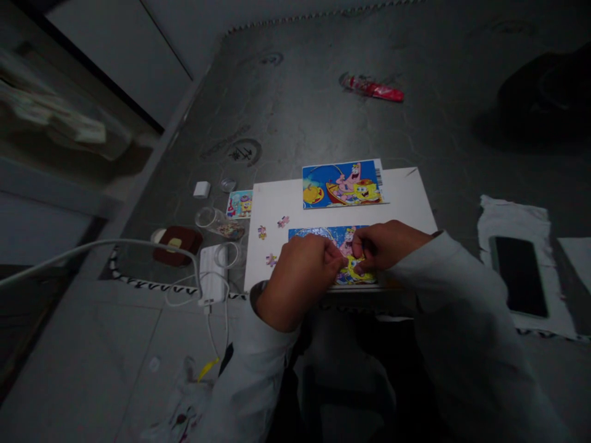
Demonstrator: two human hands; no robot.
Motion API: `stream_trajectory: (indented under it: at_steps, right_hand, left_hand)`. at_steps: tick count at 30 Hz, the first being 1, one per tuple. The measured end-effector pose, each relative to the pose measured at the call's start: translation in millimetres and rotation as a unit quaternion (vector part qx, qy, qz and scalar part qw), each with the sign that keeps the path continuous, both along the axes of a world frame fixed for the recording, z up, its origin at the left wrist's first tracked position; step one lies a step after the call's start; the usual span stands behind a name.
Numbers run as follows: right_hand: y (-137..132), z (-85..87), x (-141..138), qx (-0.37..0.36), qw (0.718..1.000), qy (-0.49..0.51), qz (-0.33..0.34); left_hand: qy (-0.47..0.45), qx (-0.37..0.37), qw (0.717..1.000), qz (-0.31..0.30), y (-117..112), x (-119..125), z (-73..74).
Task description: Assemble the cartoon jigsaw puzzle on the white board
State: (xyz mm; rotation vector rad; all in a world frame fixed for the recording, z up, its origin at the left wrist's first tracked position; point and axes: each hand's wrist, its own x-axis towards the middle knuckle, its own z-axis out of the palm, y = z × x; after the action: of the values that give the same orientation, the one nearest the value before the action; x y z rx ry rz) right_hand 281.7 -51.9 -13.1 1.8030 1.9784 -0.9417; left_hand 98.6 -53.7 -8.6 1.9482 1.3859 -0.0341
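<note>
A jigsaw puzzle with a blue, pink and yellow cartoon picture lies on a white board, partly covered by both hands. My left hand is closed over its lower left part, the thumb and finger pinched near the middle. Close beside it, my right hand bends its fingers down onto the yellow character at the right. Whatever is between the fingers of either hand is too small and dark to make out. Above the puzzle lies a printed picture card with a similar scene. Loose puzzle pieces sit at the board's left.
Left of the board are a clear plastic jar, a small cartoon card, a white power bank with cables, and a brown case. A phone rests on a cloth at right. Farther back lies a red wrapper.
</note>
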Motion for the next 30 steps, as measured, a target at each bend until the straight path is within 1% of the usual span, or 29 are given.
stream_trajectory:
  at_steps: [7, 14, 21, 26, 30]
  right_hand:
    - [-1.2, -0.9, -0.6, -0.002, 1.000, 0.005, -0.007]
    - [-0.9, 0.2, -0.1, -0.009, 1.000, 0.010, -0.008]
    - [-1.6, -2.5, 1.0, 0.000, 1.000, 0.002, 0.001]
    - [-3.1, 1.0, -1.6, 0.002, 1.000, -0.008, 0.012]
    - [-4.8, 4.1, -3.7, 0.008, 0.999, -0.028, 0.015]
  left_hand:
    - [0.068, 0.029, 0.997, 0.001, -0.6, 1.0, -3.5]
    - [0.086, 0.062, 0.994, 0.020, -3.8, 2.8, -4.6]
    - [0.100, 0.068, 0.992, 0.035, -4.9, 4.3, -0.9]
    - [0.088, 0.070, 0.993, 0.048, -3.5, 0.6, 4.8]
    - [0.080, 0.067, 0.994, 0.042, -3.6, 1.5, 1.6]
